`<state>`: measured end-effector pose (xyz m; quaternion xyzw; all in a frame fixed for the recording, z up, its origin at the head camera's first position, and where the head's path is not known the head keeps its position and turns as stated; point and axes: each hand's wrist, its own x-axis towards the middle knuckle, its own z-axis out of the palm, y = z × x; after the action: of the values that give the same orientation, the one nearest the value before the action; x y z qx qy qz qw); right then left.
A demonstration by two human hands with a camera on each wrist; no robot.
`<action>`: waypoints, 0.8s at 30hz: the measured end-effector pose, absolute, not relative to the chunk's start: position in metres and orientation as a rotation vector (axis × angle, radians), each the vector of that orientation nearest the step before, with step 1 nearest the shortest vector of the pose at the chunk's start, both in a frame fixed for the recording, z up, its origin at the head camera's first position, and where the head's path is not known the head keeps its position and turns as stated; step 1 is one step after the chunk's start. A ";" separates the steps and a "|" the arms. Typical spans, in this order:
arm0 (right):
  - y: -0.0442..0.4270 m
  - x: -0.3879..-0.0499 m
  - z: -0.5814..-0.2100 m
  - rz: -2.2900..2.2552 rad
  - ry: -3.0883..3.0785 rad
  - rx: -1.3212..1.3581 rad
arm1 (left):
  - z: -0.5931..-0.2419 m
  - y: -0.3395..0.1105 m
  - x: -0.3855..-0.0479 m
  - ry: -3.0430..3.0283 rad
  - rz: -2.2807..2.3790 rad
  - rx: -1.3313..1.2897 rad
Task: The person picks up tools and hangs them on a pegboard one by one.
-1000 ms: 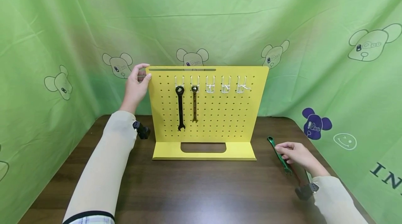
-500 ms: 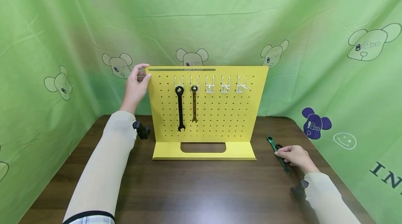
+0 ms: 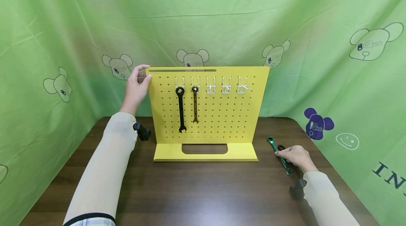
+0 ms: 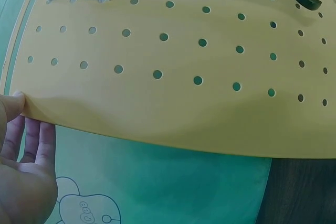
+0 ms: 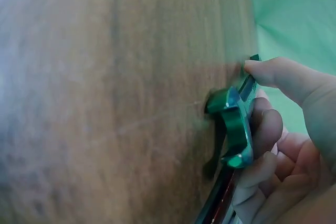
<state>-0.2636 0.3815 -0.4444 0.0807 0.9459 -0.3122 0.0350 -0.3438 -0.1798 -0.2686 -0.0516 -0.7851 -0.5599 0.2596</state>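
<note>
My right hand [image 3: 296, 157] pinches a green combination wrench [image 3: 271, 141] by its shaft at the table's right side. In the right wrist view its open jaw end [image 5: 236, 129] faces the camera; I cannot tell whether it touches the table. Beside it lies a reddish-brown wrench [image 3: 281, 147], mostly hidden by the hand. My left hand [image 3: 136, 85] grips the upper left edge of a yellow pegboard [image 3: 222, 120], thumb in front and fingers behind. A black wrench [image 3: 181, 110] and a smaller bronze wrench [image 3: 195, 106] hang from the pegboard's two leftmost hooks.
Several white wire hooks [image 3: 226, 87] line the pegboard's upper right, holding nothing. Its flat base [image 3: 206, 159] stands on the brown wooden table [image 3: 203, 190]. A green printed curtain [image 3: 222, 14] closes in the back and sides.
My right hand has shifted slightly left along with the green wrench, and the reddish-brown wrench's ring end has come into view beside it. The left hand keeps its hold on the pegboard.
</note>
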 end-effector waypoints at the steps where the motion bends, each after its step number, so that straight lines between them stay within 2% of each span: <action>1: 0.381 -0.263 -0.445 -0.970 2.902 0.247 | -0.269 -0.180 -0.344 -2.127 -1.509 -0.137; 24: 0.383 -0.257 -0.440 -1.100 2.827 0.158 | -0.266 -0.179 -0.341 -2.138 -1.537 -0.131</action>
<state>-0.2575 0.3826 -0.4402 0.0519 0.9295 -0.3615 0.0518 -0.3406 -0.1788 -0.2659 -0.0481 -0.7854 -0.5643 0.2498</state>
